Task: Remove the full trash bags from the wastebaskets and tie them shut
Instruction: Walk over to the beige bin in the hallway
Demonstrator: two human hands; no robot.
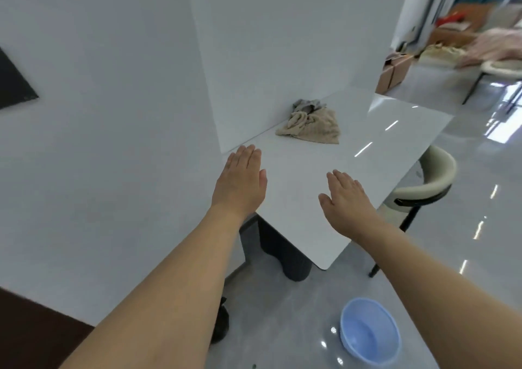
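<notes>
No bag or wastebasket in view (likely light, soft, slippery film, best gathered at the rim); left hand (240, 183) and right hand (346, 199) over counter (296, 227), fingers (245, 156) flat, empty.

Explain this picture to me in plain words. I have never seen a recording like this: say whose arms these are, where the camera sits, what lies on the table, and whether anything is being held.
There is no machine here. One camera is worn on a person's head, looking forward and down, so the bare arms reaching in from the bottom are the wearer's own. The left hand and right hand are stretched out flat and open over a white table; neither holds anything. Whether they touch the table is hard to tell. On the table, against the wall, lies a crumpled beige cloth. A chair stands beside the table, and a blue basin sits on the floor. No wastebasket or trash bag can be clearly made out.
</notes>
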